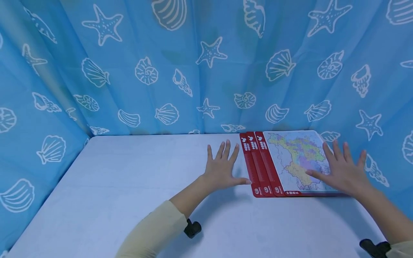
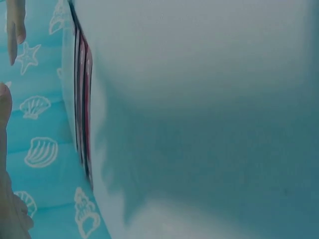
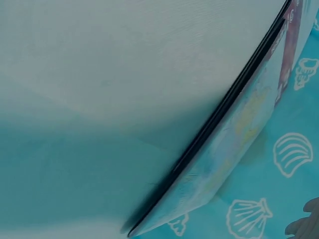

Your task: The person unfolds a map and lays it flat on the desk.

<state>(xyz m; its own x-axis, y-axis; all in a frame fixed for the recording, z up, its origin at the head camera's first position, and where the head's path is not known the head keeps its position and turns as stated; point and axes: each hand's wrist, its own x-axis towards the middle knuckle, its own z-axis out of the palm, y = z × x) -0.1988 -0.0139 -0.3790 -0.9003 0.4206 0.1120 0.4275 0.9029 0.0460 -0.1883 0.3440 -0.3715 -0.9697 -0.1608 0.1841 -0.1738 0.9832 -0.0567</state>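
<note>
One left hand [image 1: 222, 170] and one right hand [image 1: 348, 175], two in all. At far right, three boards [image 1: 290, 166], with three red strips [image 1: 259, 163] and one map [image 1: 300, 156] showing. Two black devices [image 1: 192, 228], two sleeves [image 1: 155, 229], one table [image 1: 129, 186]. At least five starfish [image 1: 211, 52] on the far curtain [image 1: 180, 43].

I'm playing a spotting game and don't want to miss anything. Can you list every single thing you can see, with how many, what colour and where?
map sheets: three visible, red left strips and a many-coloured map on top, overlapping at the table's far right
table: one, white, under the sheets
curtain: count unclear, blue with white shell and starfish prints, behind and beside the table
left gadget: one, black, by the left cuff
right gadget: one, black, by the right cuff
left sleeve: one, beige, lower middle
right sleeve: one, beige, bottom right corner
left grip: one, bare, fingers spread, near the red strips
right grip: one, bare, fingers spread, at the map's right side
</note>
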